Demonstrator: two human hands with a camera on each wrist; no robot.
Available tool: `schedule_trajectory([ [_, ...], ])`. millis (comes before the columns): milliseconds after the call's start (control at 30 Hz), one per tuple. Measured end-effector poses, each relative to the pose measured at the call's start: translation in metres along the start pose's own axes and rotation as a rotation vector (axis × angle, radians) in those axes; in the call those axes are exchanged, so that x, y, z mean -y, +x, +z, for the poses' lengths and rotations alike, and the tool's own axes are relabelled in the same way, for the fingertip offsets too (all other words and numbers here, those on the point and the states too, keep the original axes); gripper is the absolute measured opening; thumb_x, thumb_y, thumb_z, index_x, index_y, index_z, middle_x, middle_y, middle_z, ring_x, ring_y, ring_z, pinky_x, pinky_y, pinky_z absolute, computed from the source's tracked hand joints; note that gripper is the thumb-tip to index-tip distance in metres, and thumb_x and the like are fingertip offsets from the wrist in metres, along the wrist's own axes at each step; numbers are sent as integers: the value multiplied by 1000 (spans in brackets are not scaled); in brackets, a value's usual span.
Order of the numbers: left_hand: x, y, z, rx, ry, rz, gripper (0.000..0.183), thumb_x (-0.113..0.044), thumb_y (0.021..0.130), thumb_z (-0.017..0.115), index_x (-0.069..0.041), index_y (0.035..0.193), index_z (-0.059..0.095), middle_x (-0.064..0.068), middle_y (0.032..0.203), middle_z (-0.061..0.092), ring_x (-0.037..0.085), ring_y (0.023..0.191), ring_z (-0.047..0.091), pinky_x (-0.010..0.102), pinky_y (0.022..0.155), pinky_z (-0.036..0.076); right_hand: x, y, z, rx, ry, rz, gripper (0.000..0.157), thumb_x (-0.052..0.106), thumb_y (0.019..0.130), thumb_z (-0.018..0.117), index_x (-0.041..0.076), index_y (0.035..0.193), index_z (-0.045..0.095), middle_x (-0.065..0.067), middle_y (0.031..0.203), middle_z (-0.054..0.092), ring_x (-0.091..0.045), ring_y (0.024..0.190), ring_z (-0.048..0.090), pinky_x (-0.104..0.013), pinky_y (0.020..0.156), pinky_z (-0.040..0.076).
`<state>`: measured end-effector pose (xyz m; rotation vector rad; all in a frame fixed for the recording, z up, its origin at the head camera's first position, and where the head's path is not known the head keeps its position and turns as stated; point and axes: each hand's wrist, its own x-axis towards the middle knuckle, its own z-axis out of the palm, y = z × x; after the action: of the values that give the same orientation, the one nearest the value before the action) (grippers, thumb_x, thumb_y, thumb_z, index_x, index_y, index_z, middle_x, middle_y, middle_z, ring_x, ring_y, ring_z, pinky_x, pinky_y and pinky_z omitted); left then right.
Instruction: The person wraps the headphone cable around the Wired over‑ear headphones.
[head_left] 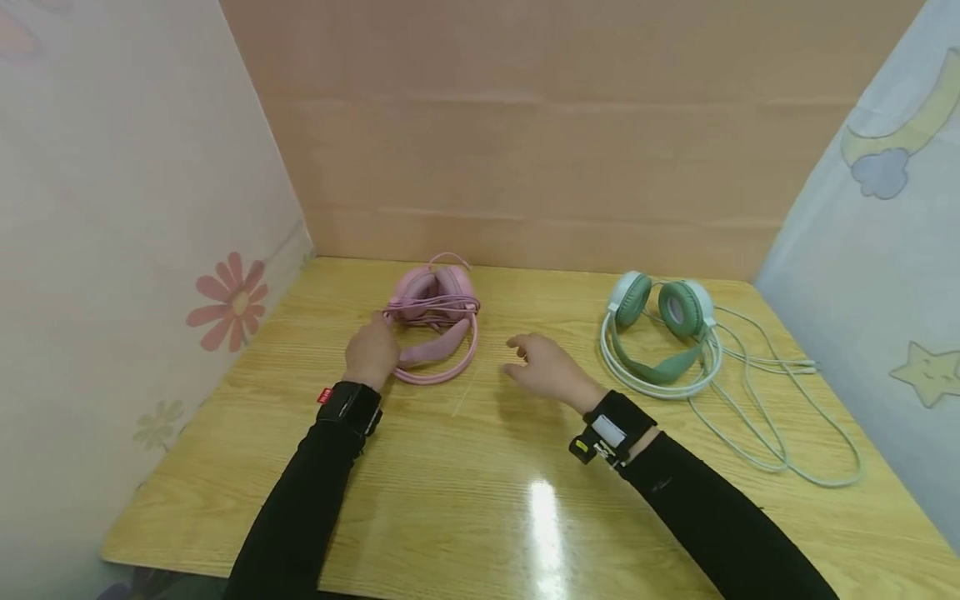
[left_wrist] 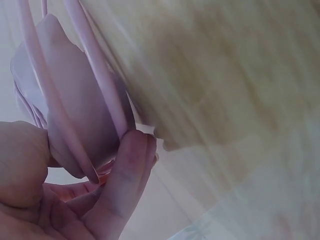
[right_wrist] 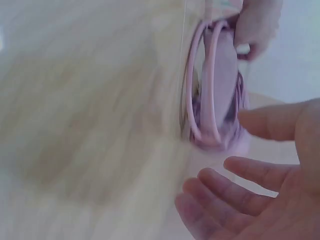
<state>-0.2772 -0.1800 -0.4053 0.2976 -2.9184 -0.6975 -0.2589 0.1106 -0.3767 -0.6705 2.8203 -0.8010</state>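
Note:
My left hand (head_left: 372,352) grips the left side of a pair of pink headphones (head_left: 437,347) at the back of the table, left of the middle. In the left wrist view, thumb and fingers close round the pink headband (left_wrist: 82,107). A pink cable (head_left: 433,305) is wound across the ear cups. My right hand (head_left: 551,368) is held over the table to the right of the pink headphones, apart from them. Its fingers (right_wrist: 215,192) are spread from the thumb with nothing between them.
A pair of green-and-white headphones (head_left: 681,310) lies at the right, beyond my right wrist. Its pale green cable (head_left: 757,404) spreads in loose loops toward the table's right edge. A brown panel (head_left: 525,158) stands behind the wooden table (head_left: 442,492), with patterned cloth at both sides.

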Motion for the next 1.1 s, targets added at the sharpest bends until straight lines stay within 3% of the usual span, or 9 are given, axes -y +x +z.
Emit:
schedule_trajectory([
  [300, 4, -1, -4, 16, -6, -5, 30, -16, 106, 40, 8, 122, 49, 33, 108, 65, 50, 98, 66, 58, 80, 52, -35, -38, -49, -82, -182, 31, 82, 44, 92, 71, -1, 152, 39, -29, 147, 43, -50, 135, 39, -63, 107, 36],
  [467, 4, -1, -4, 10, 0, 0, 28, -13, 104, 43, 8, 122, 49, 34, 109, 65, 50, 98, 65, 58, 80, 52, -66, -53, -73, -140, -270, 1, 88, 48, 92, 71, -4, 153, 35, -33, 149, 37, -52, 140, 29, -64, 113, 22],
  [633, 3, -4, -4, 19, 4, -1, 27, -8, 101, 47, 9, 121, 49, 35, 109, 64, 51, 97, 65, 59, 79, 52, -105, -65, -94, -139, -357, 21, 92, 52, 90, 72, -1, 155, 34, -35, 157, 24, -54, 145, 16, -66, 116, 9],
  [833, 3, -4, -4, 27, 2, 5, 29, -6, 98, 48, 10, 122, 48, 36, 110, 64, 53, 98, 64, 60, 80, 51, -148, -80, -114, -211, -305, 105, 95, 48, 92, 71, -9, 154, 28, -45, 153, 18, -64, 139, 16, -73, 109, 16],
  [1000, 1, -3, -2, 13, -6, 7, 28, -7, 100, 46, 10, 121, 48, 36, 110, 63, 53, 99, 64, 60, 81, 51, -177, -90, -122, -268, -176, 231, 99, 51, 99, 58, -14, 155, 9, -50, 149, 12, -69, 134, 17, -76, 101, 23],
  [1100, 0, -2, -1, 9, -6, 16, 28, -7, 100, 45, 11, 121, 47, 37, 109, 63, 53, 98, 64, 61, 81, 51, -189, -94, -124, -274, -148, 296, 100, 53, 101, 52, -18, 153, 5, -53, 146, 13, -69, 132, 19, -76, 100, 25],
])
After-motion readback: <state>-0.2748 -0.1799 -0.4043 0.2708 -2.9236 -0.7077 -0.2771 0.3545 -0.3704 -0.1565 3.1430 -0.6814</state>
